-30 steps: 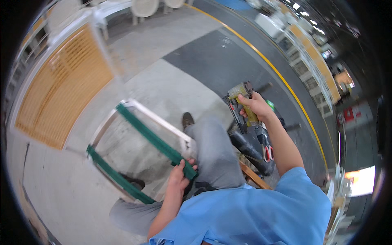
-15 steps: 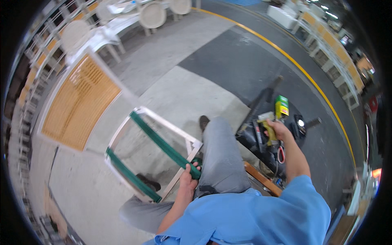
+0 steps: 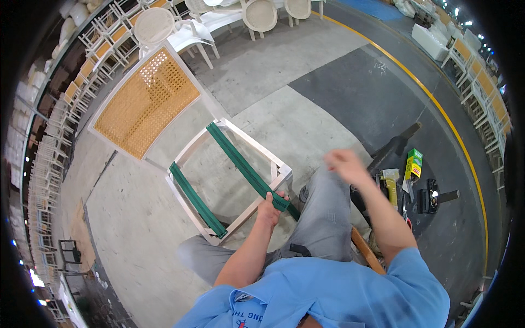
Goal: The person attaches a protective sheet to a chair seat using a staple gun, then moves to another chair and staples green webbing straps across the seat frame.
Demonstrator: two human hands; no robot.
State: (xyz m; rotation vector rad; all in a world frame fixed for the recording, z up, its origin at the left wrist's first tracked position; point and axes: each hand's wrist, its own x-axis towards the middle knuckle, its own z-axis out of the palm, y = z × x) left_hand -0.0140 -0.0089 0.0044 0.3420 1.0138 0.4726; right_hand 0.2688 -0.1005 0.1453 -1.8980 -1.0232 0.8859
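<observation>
Closest to you, your left hand (image 3: 269,209) is closed around the near end of a green webbing strip (image 3: 238,159), thumb on top, with a loose tail (image 3: 293,212) running out past it toward your right thigh (image 3: 322,218); that grip probably keeps the strip taut and in line over the near rail (image 3: 243,220). The strip thus lies directly in that hand and stretches away from it across the pale wooden seat frame (image 3: 256,145), whose near corner sits by your left leg (image 3: 199,257), apparently so that your legs can steady it. A second green strip (image 3: 197,199) spans the frame to the left, apart from the hand. Your right hand (image 3: 345,164) hovers near the far end of that thigh, clear of the frame, blurred and looking partly curled; whether it holds anything, I cannot tell. To its right, a nail gun (image 3: 391,188), red-handled scissors (image 3: 409,223) and a green and yellow box (image 3: 414,164) lie on a low black worktop (image 3: 384,157), likely for easy reach. Beyond the seat frame slants a cane back panel (image 3: 147,104), and farther off stand pale chairs (image 3: 260,15)
</observation>
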